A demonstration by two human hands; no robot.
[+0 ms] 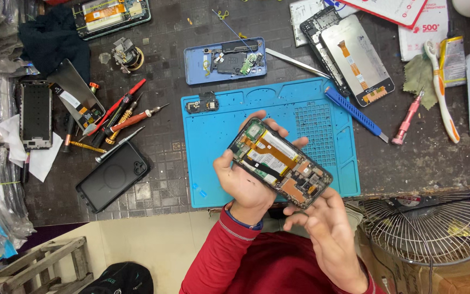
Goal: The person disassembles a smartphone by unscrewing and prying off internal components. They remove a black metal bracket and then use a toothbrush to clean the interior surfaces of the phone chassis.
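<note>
Opened phone [280,161] held up over the blue mat [213,141], back cover off, board and orange flex facing the camera. To do this well: keep it level and gripped by the edges only, fingers clear of the flex and connectors, and work above the mat so any loose bit lands there. Left hand [243,182] curled round the phone's lower-left edge, thumb on one side, fingers wrapped behind and showing past the top edge; firm hold. Right hand [327,231] loosely open, fingers half spread, fingertips up near the phone's lower-right corner; probably touching it, hard to tell from this angle, no closed grip. Blue back cover [225,61] with parts lies on the table [164,141] beyond the mat, tweezers [295,62] just beside it, screwdrivers [131,117] well to the left, black case [112,177] near them
</note>
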